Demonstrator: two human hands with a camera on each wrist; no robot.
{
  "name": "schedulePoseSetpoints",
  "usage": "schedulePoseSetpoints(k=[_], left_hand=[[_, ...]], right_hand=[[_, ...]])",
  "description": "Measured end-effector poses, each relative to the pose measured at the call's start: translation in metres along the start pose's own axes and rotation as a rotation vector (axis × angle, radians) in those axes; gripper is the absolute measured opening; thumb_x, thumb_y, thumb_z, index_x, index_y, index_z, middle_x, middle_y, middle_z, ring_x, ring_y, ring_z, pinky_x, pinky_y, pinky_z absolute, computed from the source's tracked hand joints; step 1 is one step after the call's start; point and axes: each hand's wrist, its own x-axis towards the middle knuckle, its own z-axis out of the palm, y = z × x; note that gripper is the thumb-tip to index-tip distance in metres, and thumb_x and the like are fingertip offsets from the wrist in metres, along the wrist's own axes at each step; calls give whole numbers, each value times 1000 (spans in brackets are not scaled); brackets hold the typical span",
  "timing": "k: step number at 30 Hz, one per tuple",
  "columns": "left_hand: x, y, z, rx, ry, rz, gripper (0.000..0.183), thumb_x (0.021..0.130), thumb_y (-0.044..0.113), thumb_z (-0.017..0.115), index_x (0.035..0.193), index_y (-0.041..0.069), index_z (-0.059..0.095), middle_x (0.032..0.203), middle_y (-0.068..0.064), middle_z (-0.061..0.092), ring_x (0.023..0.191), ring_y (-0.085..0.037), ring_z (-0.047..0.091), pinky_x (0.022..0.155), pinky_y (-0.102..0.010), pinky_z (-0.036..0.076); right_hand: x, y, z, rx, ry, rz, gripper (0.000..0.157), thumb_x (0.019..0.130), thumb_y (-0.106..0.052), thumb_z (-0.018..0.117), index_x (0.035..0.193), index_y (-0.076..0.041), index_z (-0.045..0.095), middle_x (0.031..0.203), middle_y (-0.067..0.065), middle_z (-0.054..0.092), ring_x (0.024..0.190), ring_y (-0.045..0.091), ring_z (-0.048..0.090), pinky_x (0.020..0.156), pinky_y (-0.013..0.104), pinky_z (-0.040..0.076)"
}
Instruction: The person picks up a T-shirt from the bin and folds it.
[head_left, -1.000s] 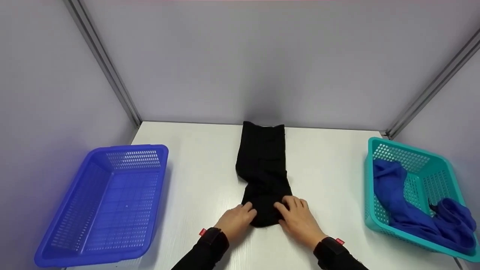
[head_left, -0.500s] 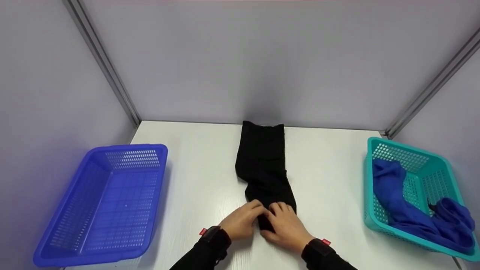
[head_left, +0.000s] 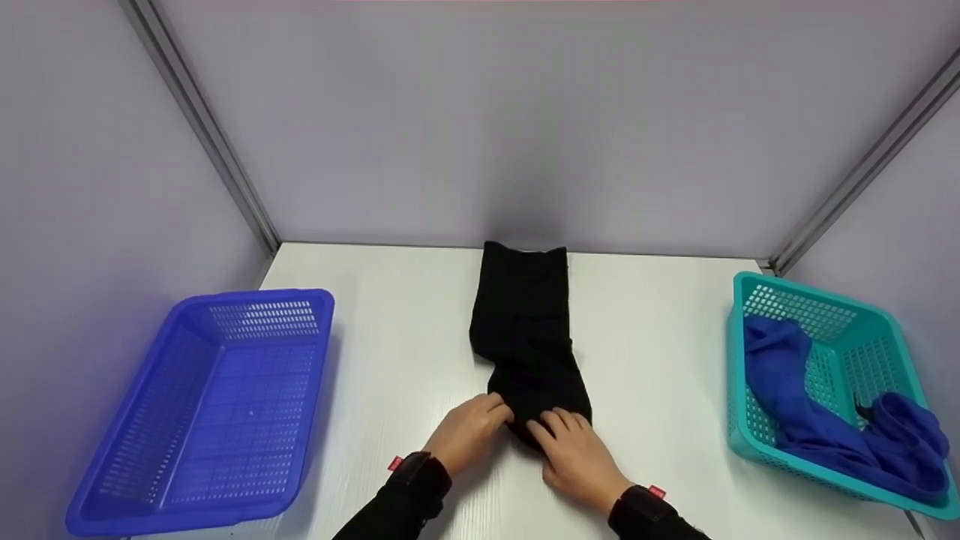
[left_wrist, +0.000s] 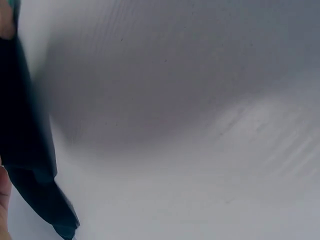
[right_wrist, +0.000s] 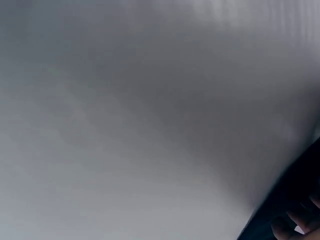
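A long black folded garment (head_left: pixel 525 315) lies on the white table, its far end against the back wall. Creases run across it about midway, where it narrows. My left hand (head_left: pixel 466 435) pinches its near left edge between thumb and fingers. At the near edge my right hand (head_left: pixel 577 457) grips the cloth, fingers bent over the top and thumb lower down. The left wrist view has the dark cloth (left_wrist: pixel 25 115) along its left side, with bits of a hand beside it. Bent fingertips (right_wrist: pixel 295 220) rest on the cloth in the right wrist view's lower corner.
A blue plastic basket (head_left: pixel 319 382) stands on the left with nothing in it. On the right, a teal basket (head_left: pixel 739 390) holds a crumpled blue cloth (head_left: pixel 817 435). Grey-white walls (head_left: pixel 525 120) close off the back and sides of the white table (head_left: pixel 397 322).
My hands came together at the garment's near end, then parted slightly, the left moving back left. The near end is now gathered shorter. The baskets have stayed in place.
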Motion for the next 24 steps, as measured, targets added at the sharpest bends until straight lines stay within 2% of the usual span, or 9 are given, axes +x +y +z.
schedulePoseSetpoints(k=[4,8,12,17,21,24], left_hand=[[-3,-1,-4,-58,-46,-49,18,89,-4,73,98,10,67,96,2,60,81,-11,64,72,-23,54],[-7,-2,-8,-104,-98,-92,25,87,-9,74,102,9,65,100,1,60,81,-11,65,71,-23,55],[-11,-5,-10,-140,-111,-98,30,84,-14,72,105,7,67,103,0,62,88,-13,67,78,-24,56],[-14,-9,-10,-128,-62,-67,24,84,-8,78,100,9,71,100,0,63,92,-14,64,82,-26,54],[-12,-11,-13,-120,15,-47,23,80,2,86,95,11,71,95,2,64,89,-16,60,82,-31,52],[-10,-10,-21,-169,47,-59,23,83,5,85,96,11,68,96,2,65,92,-17,60,84,-33,52]], right_hand=[[-9,11,-3,-10,19,3,50,80,-14,79,128,-8,67,127,13,65,120,35,61,98,50,50],[-17,24,-7,17,115,-12,46,74,-3,80,119,-4,70,120,13,71,112,33,67,95,47,54],[-23,36,-13,80,212,-25,43,72,7,80,112,-4,71,108,12,74,99,28,72,84,41,59],[-31,47,-24,201,209,-20,38,77,6,83,111,-5,71,103,8,76,91,24,74,77,37,60],[-34,56,-34,318,226,-44,36,77,6,83,111,-5,74,102,5,77,90,22,75,78,34,60],[-32,63,-43,417,250,-67,36,78,9,82,110,-6,75,103,5,78,90,22,75,81,25,58]])
